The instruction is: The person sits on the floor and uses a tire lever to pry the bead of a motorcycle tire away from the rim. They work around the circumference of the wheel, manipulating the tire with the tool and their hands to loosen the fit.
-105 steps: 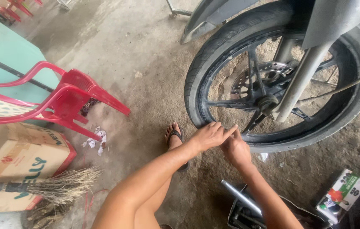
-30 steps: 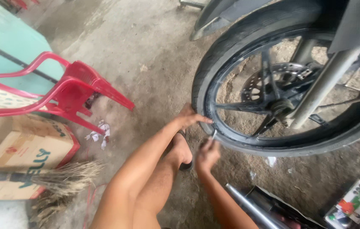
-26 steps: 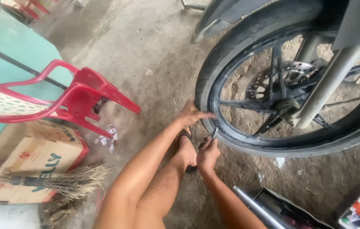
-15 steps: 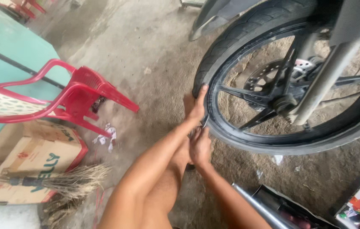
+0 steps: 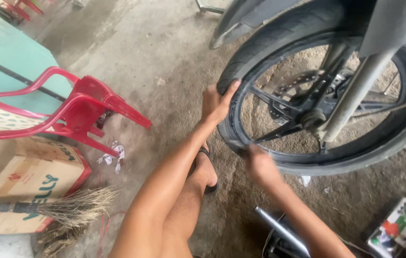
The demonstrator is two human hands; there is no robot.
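Note:
A motorcycle front wheel with a black tyre [image 5: 279,33] and dark spoked rim stands on the concrete floor at the upper right, with a grey fork leg [image 5: 356,95] running down to the hub. My left hand [image 5: 216,102] is wrapped over the tyre's left edge, thumb on the tread. My right hand [image 5: 259,162] presses against the tyre's lower left, near the rim. Whether that hand holds a small tool is hidden. My bare leg and sandalled foot [image 5: 205,169] lie below the wheel.
A red plastic chair [image 5: 76,112] lies tipped over at the left beside a teal surface. A cardboard box [image 5: 26,184] and a straw broom [image 5: 64,208] sit at the lower left. A small colourful box [image 5: 399,229] and a metal tube [image 5: 282,229] lie at the bottom right.
My left hand has climbed higher up the tyre's left edge and now grips it. My right hand stays at the lower rim. The view has shifted closer to the wheel.

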